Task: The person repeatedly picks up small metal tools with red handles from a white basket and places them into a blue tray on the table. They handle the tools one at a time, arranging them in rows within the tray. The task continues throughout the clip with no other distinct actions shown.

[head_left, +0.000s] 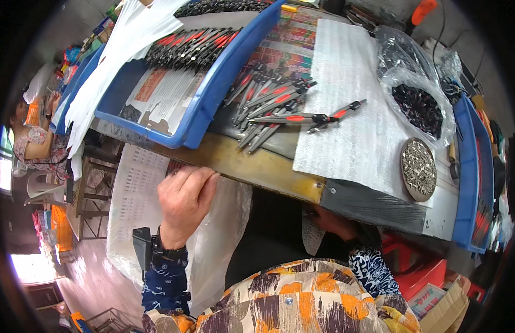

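My left hand is at the near edge of the workbench, its fingers curled and pressed together. Whatever they may hold is hidden behind them. Lower than the bench edge, my right hand sits in shadow over my lap, its fingers hard to make out. A grey, pointed piece of material lies beside it. On the bench, past my left hand, is a loose pile of slim grey and black tools with red inlays, resembling drawing compasses. Two more rest partly on a white foam sheet.
A blue tray at the left holds rows of similar tools. To the right are a clear bag of small black parts, an oval dish of small metal pieces and another blue tray. A person sits at far left.
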Action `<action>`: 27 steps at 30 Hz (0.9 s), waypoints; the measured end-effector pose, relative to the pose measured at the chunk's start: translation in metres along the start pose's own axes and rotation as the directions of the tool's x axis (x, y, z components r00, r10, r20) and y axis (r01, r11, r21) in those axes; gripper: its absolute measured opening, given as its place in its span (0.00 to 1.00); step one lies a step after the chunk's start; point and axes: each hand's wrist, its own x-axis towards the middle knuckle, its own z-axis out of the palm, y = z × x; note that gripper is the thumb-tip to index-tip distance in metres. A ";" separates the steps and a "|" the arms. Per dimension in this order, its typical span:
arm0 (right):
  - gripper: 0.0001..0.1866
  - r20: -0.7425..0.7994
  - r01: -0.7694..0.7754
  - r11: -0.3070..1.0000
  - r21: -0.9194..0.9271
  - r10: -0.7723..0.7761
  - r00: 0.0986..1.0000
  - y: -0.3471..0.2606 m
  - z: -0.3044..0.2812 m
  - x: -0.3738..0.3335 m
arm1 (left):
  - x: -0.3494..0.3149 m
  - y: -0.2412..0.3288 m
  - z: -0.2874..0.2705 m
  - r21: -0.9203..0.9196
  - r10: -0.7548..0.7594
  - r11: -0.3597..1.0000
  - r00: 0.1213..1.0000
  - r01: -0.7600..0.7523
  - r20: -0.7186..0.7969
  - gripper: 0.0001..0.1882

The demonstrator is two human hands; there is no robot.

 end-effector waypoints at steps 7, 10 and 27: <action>0.24 -0.056 -0.009 0.998 -0.058 0.005 0.998 -0.014 -0.014 -0.005 | 0.064 0.041 0.025 0.094 0.164 0.984 0.981 -0.154 -0.106 0.14; 0.22 -0.069 -0.004 1.000 -0.019 0.003 0.998 -0.010 -0.012 -0.005 | 0.083 0.052 0.035 0.066 0.166 0.984 0.986 -0.164 -0.029 0.14; 0.19 -0.177 0.063 0.762 0.645 0.068 0.982 0.018 0.036 -0.003 | 0.116 0.075 0.089 0.270 0.244 0.921 0.956 -0.280 0.161 0.02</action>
